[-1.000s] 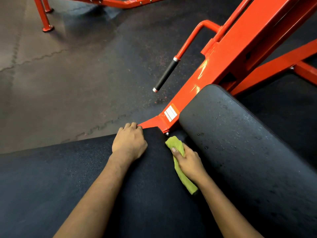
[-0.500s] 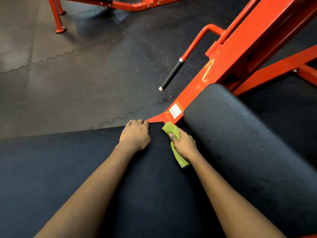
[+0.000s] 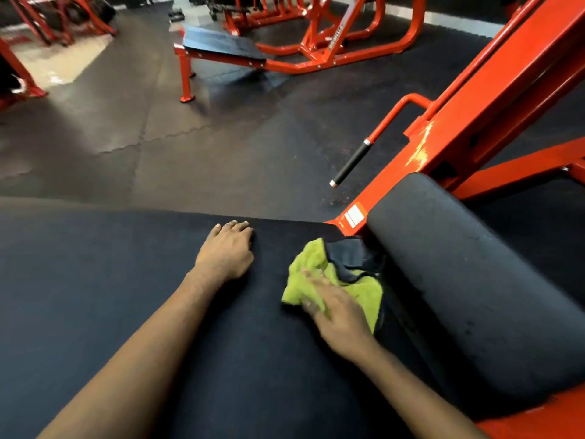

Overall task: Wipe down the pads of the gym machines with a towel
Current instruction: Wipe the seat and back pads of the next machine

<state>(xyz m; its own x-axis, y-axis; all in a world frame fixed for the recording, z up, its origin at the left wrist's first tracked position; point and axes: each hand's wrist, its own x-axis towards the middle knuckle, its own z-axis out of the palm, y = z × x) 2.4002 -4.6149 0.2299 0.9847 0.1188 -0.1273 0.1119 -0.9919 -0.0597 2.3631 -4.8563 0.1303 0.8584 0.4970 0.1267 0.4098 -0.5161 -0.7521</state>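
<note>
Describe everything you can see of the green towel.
The towel is a soft, terry-looking cloth. It is yellow-green, with a dark grey part showing at its far side. It lies crumpled rather than spread flat on the wide, flat black pad. It sits close beside the rounded black pad, but whether the two touch is unclear. The right hand, which is blurred, rests on top of it with its fingers laid roughly straight across the cloth.

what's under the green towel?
The green towel lies on the flat black pad, beside the rounded pad; right hand presses on top. The pad surface beneath it is hidden.
</note>
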